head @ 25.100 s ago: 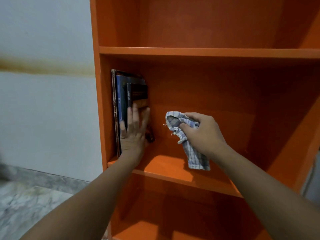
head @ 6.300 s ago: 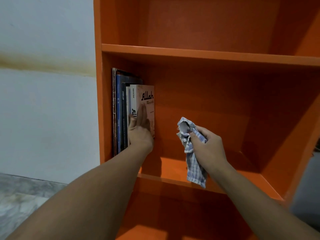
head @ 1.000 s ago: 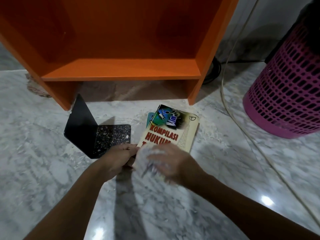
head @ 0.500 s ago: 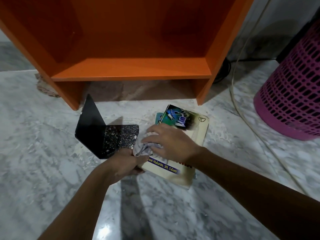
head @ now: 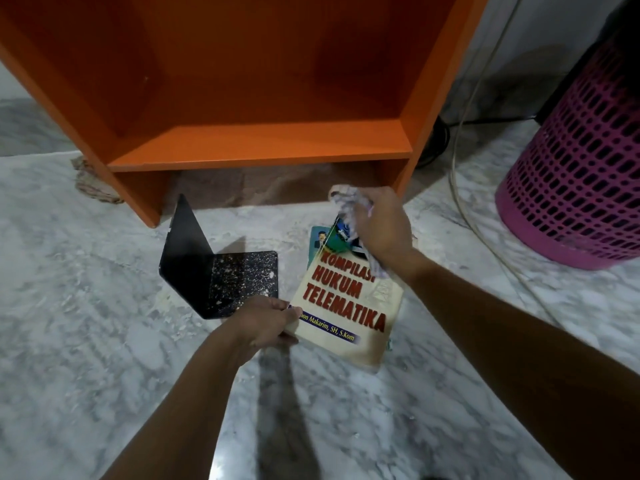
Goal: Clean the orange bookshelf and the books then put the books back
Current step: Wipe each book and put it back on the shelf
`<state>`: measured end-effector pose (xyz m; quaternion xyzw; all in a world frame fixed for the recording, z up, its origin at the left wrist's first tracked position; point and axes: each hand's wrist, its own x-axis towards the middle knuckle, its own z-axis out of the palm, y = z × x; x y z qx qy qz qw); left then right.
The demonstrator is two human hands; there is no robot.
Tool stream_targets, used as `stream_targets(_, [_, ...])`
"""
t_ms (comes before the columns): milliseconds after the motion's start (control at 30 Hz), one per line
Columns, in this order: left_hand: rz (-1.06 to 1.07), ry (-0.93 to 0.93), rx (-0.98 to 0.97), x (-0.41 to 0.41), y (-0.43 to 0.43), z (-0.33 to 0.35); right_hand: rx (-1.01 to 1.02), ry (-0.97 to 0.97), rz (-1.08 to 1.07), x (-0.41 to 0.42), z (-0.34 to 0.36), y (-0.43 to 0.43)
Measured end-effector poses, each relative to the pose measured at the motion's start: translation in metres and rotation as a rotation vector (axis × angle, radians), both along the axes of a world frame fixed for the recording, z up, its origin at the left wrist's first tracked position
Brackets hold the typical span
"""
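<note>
While the book (head: 346,299) titled "Kompilasi Hukum Telematika" lies face up on the marble floor (head: 86,306), the left hand (head: 263,323) closes its grip on the book's lower left corner, pinching it, seemingly to brace it against sliding under the wipe. At the book's top edge the right hand (head: 384,230) has its grip curled round a bunched checked cloth (head: 346,197), apparently working across the cover. 1 teal book (head: 317,237) peeks from beneath the book's top left corner. Just left of the book stands a black bookend (head: 214,271), speckled with dust. Beyond the book's top edge rises the orange bookshelf (head: 259,147), where the cleaned books are due back. Well right of the book run a pale cable (head: 460,188) and a pink basket (head: 581,168).
</note>
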<state>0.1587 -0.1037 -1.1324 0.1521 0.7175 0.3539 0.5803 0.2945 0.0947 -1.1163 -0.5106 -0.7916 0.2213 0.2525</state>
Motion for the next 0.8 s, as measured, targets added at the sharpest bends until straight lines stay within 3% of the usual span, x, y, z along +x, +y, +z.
stream_targets(133, [-0.002,0.016,0.000,0.001,0.001,-0.001,0.063,-0.180,0.479,0.033,-0.002,-0.085])
stream_targets(200, [-0.010,0.028,0.001,0.000,0.000,0.001,0.070,-0.122,0.368,0.053,-0.014,-0.093])
stream_targets(300, [-0.070,0.079,-0.002,-0.001,0.002,0.004,0.084,0.048,-0.099,0.075,-0.022,-0.081])
stream_targets(400, [-0.098,0.120,-0.006,0.002,0.003,0.014,-0.132,0.295,-0.458,0.077,-0.014,-0.075])
stream_targets(800, [-0.004,-0.236,0.008,0.023,0.011,0.030,-0.218,0.281,-0.284,0.062,-0.007,-0.083])
